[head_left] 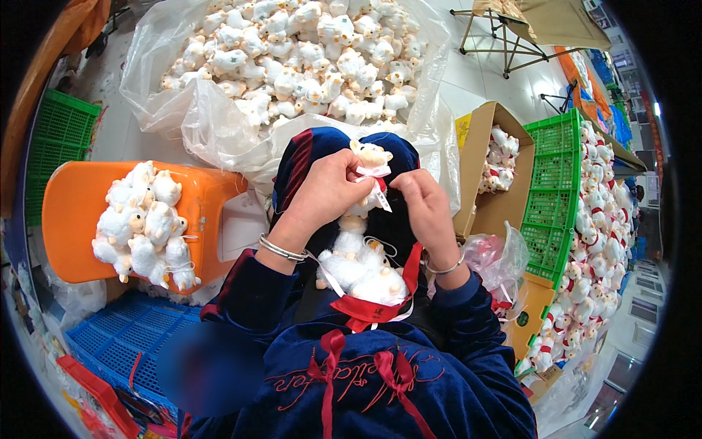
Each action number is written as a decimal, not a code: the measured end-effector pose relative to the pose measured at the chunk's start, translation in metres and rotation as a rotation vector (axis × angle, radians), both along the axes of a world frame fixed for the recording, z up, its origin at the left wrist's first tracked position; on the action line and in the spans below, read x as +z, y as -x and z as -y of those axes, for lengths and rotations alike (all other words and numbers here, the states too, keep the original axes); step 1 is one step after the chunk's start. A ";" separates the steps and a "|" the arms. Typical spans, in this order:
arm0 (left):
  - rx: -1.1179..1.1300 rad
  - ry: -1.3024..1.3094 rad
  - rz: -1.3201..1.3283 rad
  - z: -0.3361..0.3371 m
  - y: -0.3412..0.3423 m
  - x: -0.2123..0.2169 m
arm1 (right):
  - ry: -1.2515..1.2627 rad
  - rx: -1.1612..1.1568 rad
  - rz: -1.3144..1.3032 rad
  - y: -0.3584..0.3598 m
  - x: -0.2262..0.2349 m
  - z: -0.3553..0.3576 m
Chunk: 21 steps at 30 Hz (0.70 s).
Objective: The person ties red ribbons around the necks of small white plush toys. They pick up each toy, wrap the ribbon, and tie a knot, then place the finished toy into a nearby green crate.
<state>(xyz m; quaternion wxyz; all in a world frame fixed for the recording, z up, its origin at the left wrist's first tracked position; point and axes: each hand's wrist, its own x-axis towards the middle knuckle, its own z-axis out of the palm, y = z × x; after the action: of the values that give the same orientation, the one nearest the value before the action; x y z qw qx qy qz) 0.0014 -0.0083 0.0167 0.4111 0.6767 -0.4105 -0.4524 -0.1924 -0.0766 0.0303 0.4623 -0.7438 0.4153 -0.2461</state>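
Above my lap, my left hand [329, 192] is closed at the neck of a small white plush sheep [371, 154], its thumb and fingers pinching the ribbon there. That ribbon [374, 173] is pale with red at the neck, and a printed end hangs down. Just to its right, my right hand [425, 208] is closed in a pinch; whatever its fingertips hold is too small to make out. Below the hands, several more white plush toys [357, 267] rest in my lap. Across them lies a red ribbon [369, 309] with pale ribbons alongside.
Ahead, a large clear plastic bag [175, 102] brims with plush sheep. An orange stool [69, 219] at left carries several more. Rightward stand a cardboard box [472, 208] and a green crate [550, 197], beside many toys with red ribbons. A blue crate [121, 329] sits lower left.
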 end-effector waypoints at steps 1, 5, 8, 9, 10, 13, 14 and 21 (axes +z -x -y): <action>0.007 -0.001 -0.006 0.000 0.001 0.000 | -0.101 -0.045 0.022 0.000 0.001 0.004; 0.023 0.011 0.016 -0.002 0.006 0.002 | -0.287 -0.072 -0.097 -0.010 0.004 0.013; 0.044 0.035 0.032 -0.004 0.011 0.000 | -0.237 0.009 -0.096 -0.023 0.004 0.007; 0.053 0.043 0.032 -0.005 0.012 -0.001 | -0.222 -0.011 -0.042 -0.025 -0.003 0.008; 0.047 0.043 0.036 -0.005 0.012 -0.001 | -0.219 -0.021 -0.063 -0.025 -0.005 0.009; 0.043 0.052 0.056 -0.005 0.013 0.000 | -0.137 -0.025 -0.146 -0.026 -0.003 0.010; 0.049 0.061 0.066 -0.005 0.014 -0.001 | -0.060 -0.012 -0.186 -0.027 0.000 0.010; 0.078 0.163 0.244 -0.004 0.024 -0.007 | -0.233 -0.047 -0.407 -0.049 0.048 0.003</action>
<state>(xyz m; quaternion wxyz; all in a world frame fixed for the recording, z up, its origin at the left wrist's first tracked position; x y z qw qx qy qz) -0.0225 -0.0039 0.0099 0.4289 0.7065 -0.4663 -0.3155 -0.1429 -0.0800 0.0778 0.4460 -0.7099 0.5426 -0.0523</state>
